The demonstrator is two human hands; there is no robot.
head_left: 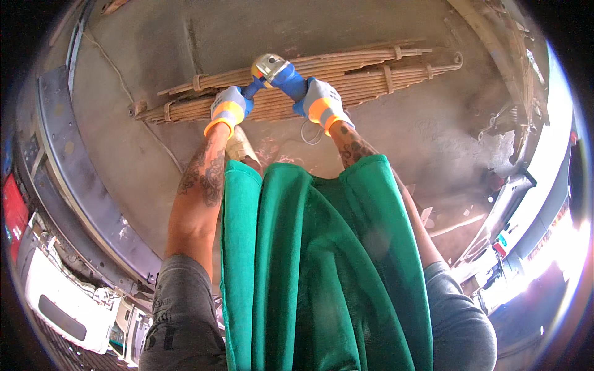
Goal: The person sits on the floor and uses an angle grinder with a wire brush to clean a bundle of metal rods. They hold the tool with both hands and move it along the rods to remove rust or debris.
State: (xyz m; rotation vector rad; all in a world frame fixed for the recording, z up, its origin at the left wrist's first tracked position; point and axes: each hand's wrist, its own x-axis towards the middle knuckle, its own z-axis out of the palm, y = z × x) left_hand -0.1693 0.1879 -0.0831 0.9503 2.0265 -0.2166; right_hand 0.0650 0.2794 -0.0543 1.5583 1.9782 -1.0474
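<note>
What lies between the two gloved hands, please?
In the head view, a blue power tool lies between the left hand and right hand, which both grip it.

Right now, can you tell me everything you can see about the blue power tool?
The power tool has a thick blue body, a shiny silver metal head and a yellowish rounded edge. Its body slants down to the right into the gloved right hand; the gloved left hand grips its blue side handle. It shows over the rusty metal strips; I can't tell whether it touches them or is running.
</note>
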